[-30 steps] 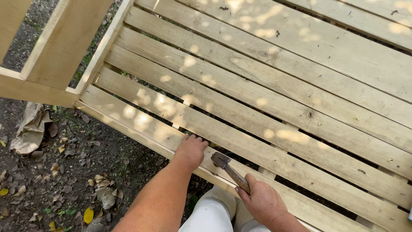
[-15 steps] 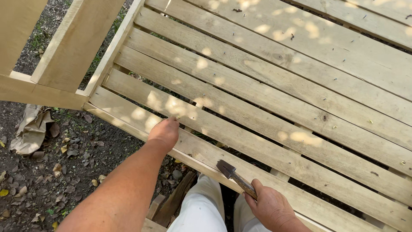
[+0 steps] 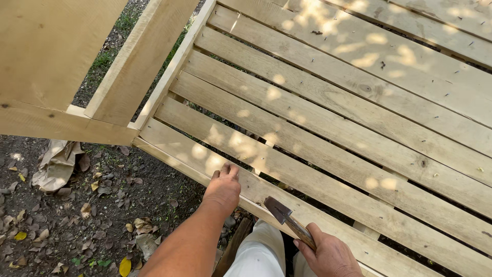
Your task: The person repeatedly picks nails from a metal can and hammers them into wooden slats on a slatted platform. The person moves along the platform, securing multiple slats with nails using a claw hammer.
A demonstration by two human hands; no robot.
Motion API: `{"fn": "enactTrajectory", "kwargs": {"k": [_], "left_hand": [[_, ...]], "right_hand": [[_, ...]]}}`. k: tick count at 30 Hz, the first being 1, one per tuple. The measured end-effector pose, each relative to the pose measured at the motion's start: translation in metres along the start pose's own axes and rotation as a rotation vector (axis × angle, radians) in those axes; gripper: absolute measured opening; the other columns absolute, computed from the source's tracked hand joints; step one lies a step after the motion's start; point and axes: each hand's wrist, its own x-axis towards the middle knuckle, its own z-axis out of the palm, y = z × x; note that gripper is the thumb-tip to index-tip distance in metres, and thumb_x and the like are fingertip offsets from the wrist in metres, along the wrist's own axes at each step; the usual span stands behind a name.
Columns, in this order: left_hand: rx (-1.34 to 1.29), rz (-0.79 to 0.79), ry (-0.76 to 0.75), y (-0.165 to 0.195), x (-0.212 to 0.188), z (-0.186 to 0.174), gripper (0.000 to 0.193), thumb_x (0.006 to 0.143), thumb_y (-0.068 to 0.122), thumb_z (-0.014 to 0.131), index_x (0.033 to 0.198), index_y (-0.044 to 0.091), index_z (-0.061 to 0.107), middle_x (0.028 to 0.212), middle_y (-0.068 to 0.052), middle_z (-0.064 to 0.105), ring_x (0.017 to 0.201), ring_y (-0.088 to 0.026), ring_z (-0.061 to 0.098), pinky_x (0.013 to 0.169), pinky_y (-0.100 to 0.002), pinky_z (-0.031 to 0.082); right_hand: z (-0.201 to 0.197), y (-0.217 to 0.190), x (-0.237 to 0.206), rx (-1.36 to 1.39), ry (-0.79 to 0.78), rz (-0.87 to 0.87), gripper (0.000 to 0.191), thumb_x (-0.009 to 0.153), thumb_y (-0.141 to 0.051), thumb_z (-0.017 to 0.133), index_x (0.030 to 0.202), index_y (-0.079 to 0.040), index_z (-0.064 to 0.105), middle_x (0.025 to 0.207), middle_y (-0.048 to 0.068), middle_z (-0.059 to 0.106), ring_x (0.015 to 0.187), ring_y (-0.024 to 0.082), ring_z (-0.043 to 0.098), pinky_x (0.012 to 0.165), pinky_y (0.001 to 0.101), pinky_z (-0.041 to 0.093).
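Outdoors, slatted wooden deck (image 3: pixel 328 154) over leafy dirt.
Left hand (image 3: pixel 223 187) flat, fingers together, on the edge plank (image 3: pixel 307 205); right hand (image 3: pixel 330 256) clenched round a hammer (image 3: pixel 287 219) just beside, head over that plank.

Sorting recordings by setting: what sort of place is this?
Probably an outdoor building spot: a pale slatted wooden platform stands over bare dirt ground with dry leaves, and the right hand holds a wooden-handled hammer.
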Motion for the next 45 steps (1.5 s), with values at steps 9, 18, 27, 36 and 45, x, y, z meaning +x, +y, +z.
{"fn": "enactTrajectory", "kwargs": {"k": [9, 18, 27, 36, 45], "left_hand": [[-0.046, 0.004, 0.098, 0.008, -0.002, 0.004, 0.036, 0.093, 0.016, 0.062, 0.121, -0.005, 0.07, 0.156, -0.02, 0.031, 0.149, -0.039, 0.029, 0.116, -0.046, 0.034], [-0.106, 0.023, 0.157, 0.013, -0.006, 0.01, 0.03, 0.092, 0.018, 0.061, 0.112, 0.001, 0.076, 0.155, -0.021, 0.03, 0.149, -0.043, 0.03, 0.115, -0.05, 0.036], [-0.259, 0.034, 0.128, -0.022, 0.009, 0.007, 0.041, 0.096, 0.011, 0.054, 0.134, 0.0, 0.063, 0.153, -0.015, 0.043, 0.148, -0.032, 0.04, 0.115, -0.043, 0.04], [-0.194, -0.375, -0.103, -0.072, 0.025, 0.006, 0.073, 0.102, 0.02, 0.051, 0.16, -0.001, 0.014, 0.17, -0.023, 0.009, 0.155, -0.035, 0.013, 0.121, -0.051, 0.018], [-0.148, -0.308, -0.181, -0.081, 0.03, 0.008, 0.066, 0.105, 0.016, 0.045, 0.164, 0.004, 0.017, 0.172, -0.02, 0.011, 0.157, -0.032, 0.018, 0.124, -0.058, 0.017]], "right_hand": [[0.011, -0.029, 0.012, 0.071, 0.071, 0.042, 0.038, 0.097, -0.053, 0.06, 0.109, -0.018, 0.055, 0.079, 0.014, 0.075, 0.083, 0.03, 0.076, 0.082, 0.0444, 0.058], [0.021, -0.027, 0.021, 0.056, 0.134, 0.055, 0.038, 0.094, -0.053, 0.063, 0.108, -0.018, 0.057, 0.078, 0.012, 0.074, 0.084, 0.031, 0.075, 0.081, 0.0452, 0.057], [0.019, -0.015, 0.04, -0.001, 0.124, 0.053, 0.03, 0.096, -0.047, 0.063, 0.106, -0.019, 0.058, 0.077, 0.01, 0.074, 0.082, 0.025, 0.078, 0.081, 0.0418, 0.059], [0.059, 0.022, 0.091, 0.145, 0.07, 0.087, 0.036, 0.09, -0.054, 0.071, 0.105, -0.023, 0.062, 0.071, 0.007, 0.075, 0.075, 0.019, 0.08, 0.079, 0.0355, 0.061], [0.022, -0.082, 0.061, 0.229, 0.189, -0.13, 0.032, 0.093, -0.048, 0.066, 0.108, -0.021, 0.057, 0.069, 0.013, 0.071, 0.073, 0.03, 0.077, 0.073, 0.0452, 0.057]]}}
